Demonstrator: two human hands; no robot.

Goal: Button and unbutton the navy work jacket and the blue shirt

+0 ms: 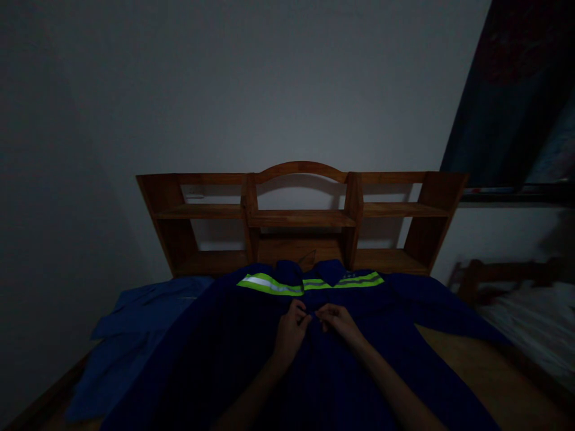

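Note:
A dark blue work shirt point(233, 353) with a yellow-green and silver reflective band point(269, 284) across the chest lies spread front-up on a wooden bed board point(467, 359). My left hand point(291, 330) and my right hand point(338, 322) meet at the shirt's front opening just below the collar. Both hands have their fingers curled and pinch the fabric of the placket. The room is dim, and what sits between the fingertips is too small to make out.
A wooden headboard with open shelves point(300, 218) stands against the white wall behind the shirt. A lighter blue garment point(135, 326) lies crumpled at the left. Another bed with white bedding point(530, 326) is at the right, under a dark curtain point(507, 96).

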